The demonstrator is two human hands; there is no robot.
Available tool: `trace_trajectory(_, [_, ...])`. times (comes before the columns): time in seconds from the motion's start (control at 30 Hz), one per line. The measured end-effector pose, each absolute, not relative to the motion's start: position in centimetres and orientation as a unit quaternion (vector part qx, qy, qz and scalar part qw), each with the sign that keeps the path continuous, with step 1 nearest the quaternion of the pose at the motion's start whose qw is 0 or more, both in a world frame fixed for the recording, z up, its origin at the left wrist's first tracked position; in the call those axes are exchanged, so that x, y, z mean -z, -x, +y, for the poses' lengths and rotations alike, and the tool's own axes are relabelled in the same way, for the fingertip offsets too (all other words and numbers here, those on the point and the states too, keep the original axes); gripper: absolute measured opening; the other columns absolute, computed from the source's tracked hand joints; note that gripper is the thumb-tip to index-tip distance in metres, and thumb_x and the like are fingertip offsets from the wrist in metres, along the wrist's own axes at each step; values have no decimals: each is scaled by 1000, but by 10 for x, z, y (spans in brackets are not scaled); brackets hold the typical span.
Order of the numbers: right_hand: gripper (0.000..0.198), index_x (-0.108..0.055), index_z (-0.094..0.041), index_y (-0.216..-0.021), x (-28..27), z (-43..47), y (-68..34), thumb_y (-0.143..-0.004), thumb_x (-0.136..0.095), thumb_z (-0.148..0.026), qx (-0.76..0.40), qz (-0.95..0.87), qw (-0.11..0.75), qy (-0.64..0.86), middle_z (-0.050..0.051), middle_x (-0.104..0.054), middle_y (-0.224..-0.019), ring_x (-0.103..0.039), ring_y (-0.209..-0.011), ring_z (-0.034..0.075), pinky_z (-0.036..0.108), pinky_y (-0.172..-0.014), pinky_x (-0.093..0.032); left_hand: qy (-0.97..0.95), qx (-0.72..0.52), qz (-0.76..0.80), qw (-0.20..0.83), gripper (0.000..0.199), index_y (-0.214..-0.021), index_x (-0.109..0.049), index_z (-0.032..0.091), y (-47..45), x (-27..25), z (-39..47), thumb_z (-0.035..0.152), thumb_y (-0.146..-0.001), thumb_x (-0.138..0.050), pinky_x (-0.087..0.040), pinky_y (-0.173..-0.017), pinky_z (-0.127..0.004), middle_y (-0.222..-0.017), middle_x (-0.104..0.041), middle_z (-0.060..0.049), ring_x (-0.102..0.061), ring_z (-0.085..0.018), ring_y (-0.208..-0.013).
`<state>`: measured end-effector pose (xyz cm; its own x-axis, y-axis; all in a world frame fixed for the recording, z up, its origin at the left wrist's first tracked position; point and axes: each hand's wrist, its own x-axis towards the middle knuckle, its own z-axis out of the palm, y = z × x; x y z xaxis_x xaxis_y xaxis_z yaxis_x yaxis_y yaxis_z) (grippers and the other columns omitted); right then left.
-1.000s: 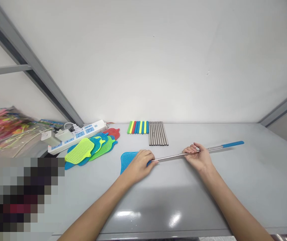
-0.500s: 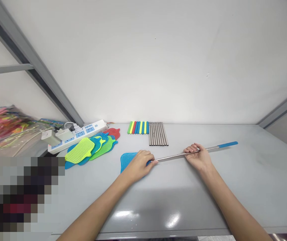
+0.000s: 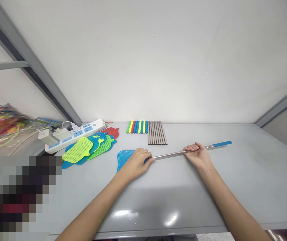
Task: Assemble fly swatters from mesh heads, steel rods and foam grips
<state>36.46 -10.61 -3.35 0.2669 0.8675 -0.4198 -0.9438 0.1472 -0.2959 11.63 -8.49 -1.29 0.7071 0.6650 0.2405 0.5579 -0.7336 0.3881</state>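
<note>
A fly swatter (image 3: 169, 155) with a blue mesh head, a thin metal rod and a blue grip (image 3: 223, 144) lies slantwise between both hands, its head to the left. My left hand (image 3: 137, 164) is closed around the neck where the rod meets the head and covers part of the mesh. Palm turned up, my right hand (image 3: 199, 158) has its fingers curled about the rod, left of the blue grip. Behind them are several loose metal rods (image 3: 157, 133) in a row. Beside these lie several coloured grips (image 3: 137, 127) in green, yellow, red and blue.
Overlapping swatter heads (image 3: 79, 150) in yellow, blue, green and red lie on the left of the grey table (image 3: 248, 177). A white power strip (image 3: 83, 131) with plugged-in adapters (image 3: 47, 136) sits behind them. Clear plastic bags (image 3: 5, 130) of colourful items stand at far left.
The swatter's blue grip end has shifted left toward my right hand, so the swatter reaches less far right. The whole view has shifted slightly. Both hands keep their places on the swatter.
</note>
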Motion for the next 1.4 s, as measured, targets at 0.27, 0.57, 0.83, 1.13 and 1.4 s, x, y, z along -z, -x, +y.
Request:
trace_trajectory(0.27, [31,-13,-18,-52,35,-106,-364,-73,-36,-13,-608,26,754,247,-8,-19,-41,-25,-34,6,21,-40,-31,-918,-180,323,145,28,-69,-48,19,-117,12,-86,32,-85,-29,-33,-70,-30,-66,-52,0,-45,-14,-67])
trace_trajectory(0.57, [34,-12,-18,-51,35,-105,-362,-74,-37,-13,-600,-11,755,265,-7,-18,-40,-24,-34,6,21,-39,-30,-917,-166,328,155,30,-66,-45,18,-119,14,-87,31,-86,-27,-32,-70,-30,-64,-50,1,-43,-14,-65])
trace_trajectory(0.83, [33,-11,-18,-52,36,-105,-362,-72,-37,-12,-613,22,752,241,-7,-17,-41,-23,-35,7,21,-39,-31,-916,-164,330,156,29,-67,-46,18,-119,15,-87,30,-86,-28,-32,-71,-30,-65,-51,1,-44,-14,-67])
trace_trajectory(1.13, [34,-8,-18,-54,36,-105,-363,-72,-36,-11,-612,17,747,261,-7,-17,-40,-22,-34,7,21,-39,-30,-915,-170,325,167,28,-67,-47,18,-119,16,-87,30,-86,-29,-33,-72,-30,-65,-51,0,-45,-14,-68])
trace_trajectory(1.4, [34,-7,-18,-55,36,-107,-365,-73,-34,-11,-610,1,743,277,-7,-17,-40,-22,-34,6,20,-38,-30,-918,-169,323,159,29,-65,-45,18,-118,14,-88,29,-86,-28,-33,-72,-30,-64,-51,0,-45,-14,-66])
